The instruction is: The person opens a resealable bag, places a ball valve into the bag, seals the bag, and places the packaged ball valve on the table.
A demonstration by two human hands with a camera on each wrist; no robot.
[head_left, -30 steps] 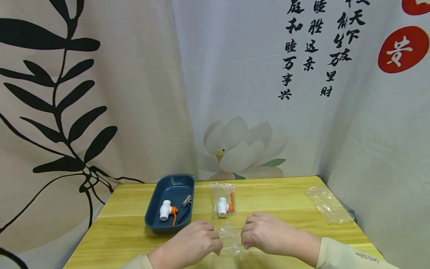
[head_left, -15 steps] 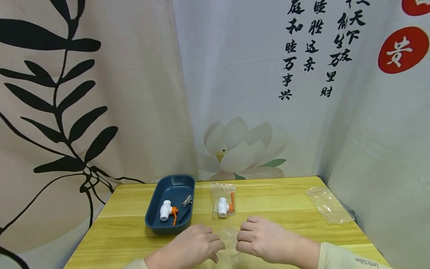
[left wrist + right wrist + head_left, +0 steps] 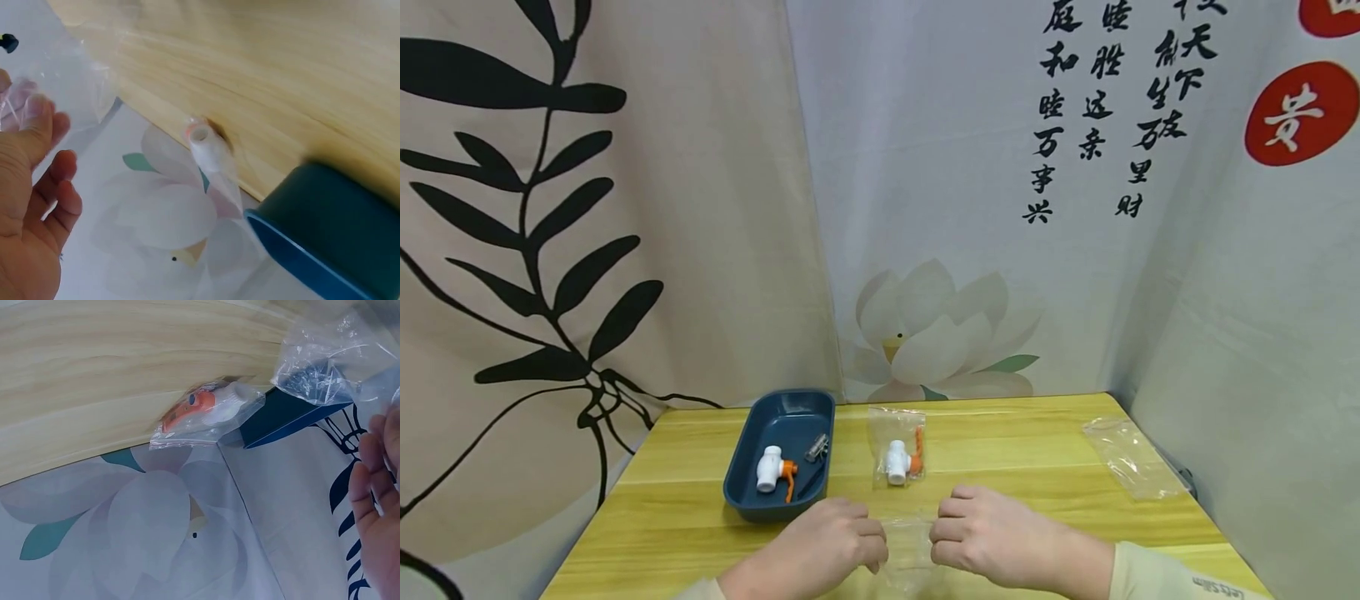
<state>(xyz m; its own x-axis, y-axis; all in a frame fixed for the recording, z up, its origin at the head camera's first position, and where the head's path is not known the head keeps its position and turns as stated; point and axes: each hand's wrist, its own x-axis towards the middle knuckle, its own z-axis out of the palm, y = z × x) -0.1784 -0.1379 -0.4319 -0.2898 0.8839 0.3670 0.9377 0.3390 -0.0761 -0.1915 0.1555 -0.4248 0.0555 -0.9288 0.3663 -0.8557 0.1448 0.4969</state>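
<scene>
A clear plastic bag (image 3: 907,552) spans the space between my two hands, low over the front of the table. My left hand (image 3: 823,543) pinches its left edge between thumb and fingertips; in the left wrist view the plastic (image 3: 94,81) spreads out past the thumb. From the other side my right hand (image 3: 1000,533) grips the right edge with curled fingers. In the right wrist view the crumpled bag (image 3: 319,369) hangs beyond the fingertips. Just behind the hands lies another clear bag with a white valve (image 3: 897,463) that has an orange handle.
A dark blue tray (image 3: 741,492) at the left holds a loose white and orange valve (image 3: 771,469) and a small metal piece (image 3: 816,448). Another clear bag (image 3: 1135,458) lies flat near the table's right edge. Printed curtains stand behind the table.
The left fingers loosened from the bag, then closed on its edge again. My right hand has shifted slightly left and toward the front. The tray and the bagged valve have stayed put.
</scene>
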